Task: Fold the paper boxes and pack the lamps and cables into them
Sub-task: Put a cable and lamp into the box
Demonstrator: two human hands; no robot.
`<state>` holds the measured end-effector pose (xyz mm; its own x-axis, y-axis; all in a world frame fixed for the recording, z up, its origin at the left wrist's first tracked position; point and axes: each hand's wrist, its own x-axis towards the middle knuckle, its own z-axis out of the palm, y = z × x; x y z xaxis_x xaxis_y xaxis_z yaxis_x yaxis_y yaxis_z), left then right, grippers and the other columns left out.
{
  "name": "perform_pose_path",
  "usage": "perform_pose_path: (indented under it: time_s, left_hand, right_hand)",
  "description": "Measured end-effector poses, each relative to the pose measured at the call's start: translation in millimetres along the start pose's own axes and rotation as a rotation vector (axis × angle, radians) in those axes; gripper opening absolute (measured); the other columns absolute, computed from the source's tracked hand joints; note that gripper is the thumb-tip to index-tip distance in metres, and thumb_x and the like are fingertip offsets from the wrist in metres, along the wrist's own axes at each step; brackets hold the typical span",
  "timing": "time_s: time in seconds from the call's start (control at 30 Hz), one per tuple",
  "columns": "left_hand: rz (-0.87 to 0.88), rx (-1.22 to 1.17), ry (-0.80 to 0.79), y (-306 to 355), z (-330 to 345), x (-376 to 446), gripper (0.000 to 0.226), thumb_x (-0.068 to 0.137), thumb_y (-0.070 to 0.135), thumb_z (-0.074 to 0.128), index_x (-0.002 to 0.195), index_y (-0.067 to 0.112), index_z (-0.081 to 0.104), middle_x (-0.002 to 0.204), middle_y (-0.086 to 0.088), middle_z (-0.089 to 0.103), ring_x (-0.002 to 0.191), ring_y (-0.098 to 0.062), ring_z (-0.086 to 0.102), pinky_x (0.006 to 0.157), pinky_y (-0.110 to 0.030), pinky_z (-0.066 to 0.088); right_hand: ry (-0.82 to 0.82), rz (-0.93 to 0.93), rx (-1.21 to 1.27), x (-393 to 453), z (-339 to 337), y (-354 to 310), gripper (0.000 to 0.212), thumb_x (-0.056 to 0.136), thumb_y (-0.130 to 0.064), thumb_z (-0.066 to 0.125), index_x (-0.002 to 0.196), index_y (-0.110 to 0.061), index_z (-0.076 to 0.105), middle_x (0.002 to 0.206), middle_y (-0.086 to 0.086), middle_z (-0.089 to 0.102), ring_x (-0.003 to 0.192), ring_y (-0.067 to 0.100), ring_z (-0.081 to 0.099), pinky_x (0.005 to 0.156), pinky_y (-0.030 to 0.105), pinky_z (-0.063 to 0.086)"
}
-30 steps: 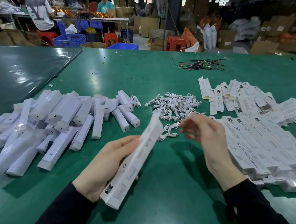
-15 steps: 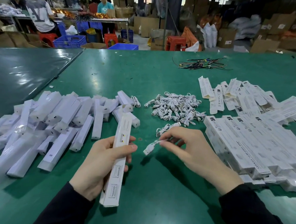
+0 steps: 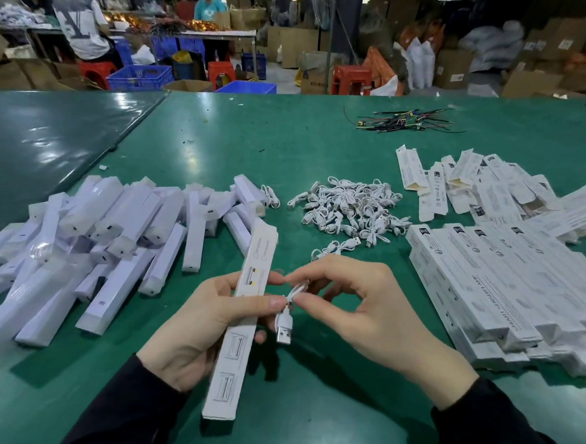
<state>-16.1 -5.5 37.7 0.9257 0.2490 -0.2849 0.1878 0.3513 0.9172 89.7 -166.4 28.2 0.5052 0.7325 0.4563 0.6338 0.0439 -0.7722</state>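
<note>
Left hand [image 3: 206, 323] gripping closed paper box [image 3: 244, 318] – contents hidden, right hand [image 3: 361, 315] pinching cable [image 3: 287, 316]

Head camera looks down, close over table [image 3: 323, 155].

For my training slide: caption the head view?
Left hand holds a box while right hand pinches a cable.

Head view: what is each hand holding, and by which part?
Left hand grips the long white box around its middle. Right hand pinches a white USB cable by its coiled cord; the plug hangs free.
</note>
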Motion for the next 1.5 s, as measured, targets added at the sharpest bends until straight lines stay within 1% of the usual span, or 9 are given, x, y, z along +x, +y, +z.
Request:
perform_pose_path:
  time_s: [0.23,0.47,0.77,0.93,1.03,1.13,1.2,1.3,1.5]
  left_hand:
    - [0.008,-0.134,0.065,-1.4,3.2,1.6,0.042,0.057,0.001,0.073,0.098,0.001,0.063,0.064,-0.014,0.063,0.046,-0.018,0.06,0.043,-0.024,0.051]
    - [0.02,-0.111,0.085,-1.2,-2.8,2.5,0.049,0.045,0.014,0.08,0.091,0.01,0.065,0.069,-0.005,0.065,0.054,-0.011,0.06,0.042,-0.021,0.048]
    - [0.097,-0.06,0.128,-0.7,-4.5,4.3,0.05,0.056,0.026,0.079,0.1,0.006,0.068,0.069,-0.004,0.062,0.047,-0.011,0.049,0.039,-0.02,0.043]
    - [0.284,0.125,0.186,-2.5,-1.2,1.6,0.049,0.067,0.052,0.07,0.098,0.016,0.071,0.066,-0.006,0.057,0.045,-0.015,0.045,0.04,-0.023,0.042]
    - [0.554,0.459,0.319,-8.1,-2.2,2.5,0.027,0.073,0.049,0.079,0.085,0.027,0.068,0.059,0.006,0.052,0.049,-0.01,0.042,0.046,-0.02,0.039]
    - [0.796,0.694,0.407,-11.8,-2.1,3.9,0.019,0.074,0.043,0.074,0.091,0.043,0.068,0.066,0.019,0.06,0.057,-0.001,0.046,0.053,-0.015,0.039]
    - [0.882,0.797,0.451,-13.7,-4.8,4.8,0.028,0.076,0.044,0.074,0.103,0.043,0.07,0.08,0.017,0.069,0.069,-0.006,0.06,0.062,-0.026,0.051]
    - [0.97,0.991,0.51,-17.8,-12.7,8.9,0.033,0.081,0.035,0.071,0.115,0.032,0.07,0.08,0.009,0.065,0.076,-0.019,0.056,0.062,-0.042,0.048]
    - [1.059,1.095,0.566,-20.4,-17.2,12.5,0.046,0.079,0.019,0.055,0.122,0.033,0.061,0.094,0.01,0.061,0.094,-0.017,0.046,0.083,-0.037,0.029]
  right_hand:
    - [-0.055,-0.001,-0.264,-7.7,18.6,-1.9,0.067,0.074,-0.046,0.08,0.131,-0.02,0.055,0.109,-0.014,0.055,0.093,0.003,0.056,0.083,0.023,0.048]
    - [0.004,-0.001,-0.182,-6.3,18.0,-2.0,0.052,0.082,-0.033,0.074,0.129,-0.014,0.06,0.105,-0.007,0.063,0.094,0.009,0.059,0.084,0.013,0.041]
    - [0.052,0.221,0.209,-0.4,8.3,3.6,0.027,0.079,-0.009,0.079,0.103,-0.022,0.076,0.09,-0.003,0.077,0.079,0.007,0.067,0.082,0.023,0.054]
    - [0.206,0.241,0.355,7.0,-1.4,5.3,0.016,0.083,-0.008,0.071,0.094,-0.018,0.077,0.082,0.007,0.077,0.069,0.016,0.072,0.069,0.02,0.054]
    - [0.291,0.252,0.404,9.5,-7.6,5.7,0.015,0.081,-0.021,0.067,0.09,-0.013,0.076,0.081,0.01,0.076,0.069,0.019,0.072,0.066,0.021,0.053]
    - [0.335,0.259,0.467,9.5,-12.6,6.8,0.019,0.08,-0.024,0.066,0.088,-0.01,0.076,0.08,0.011,0.076,0.069,0.019,0.072,0.066,0.021,0.055]
    - [0.318,0.249,0.489,9.5,-13.6,5.8,0.019,0.079,-0.024,0.067,0.091,-0.012,0.077,0.081,0.01,0.076,0.07,0.018,0.071,0.067,0.022,0.055]
    - [0.248,0.183,0.511,8.9,-12.4,3.1,0.019,0.079,-0.018,0.067,0.094,-0.019,0.079,0.083,0.001,0.076,0.073,0.012,0.069,0.065,0.021,0.054]
    - [0.112,0.13,0.507,6.2,-8.8,-2.8,0.019,0.081,-0.025,0.068,0.096,-0.019,0.078,0.083,0.001,0.073,0.072,0.007,0.067,0.067,0.022,0.055]
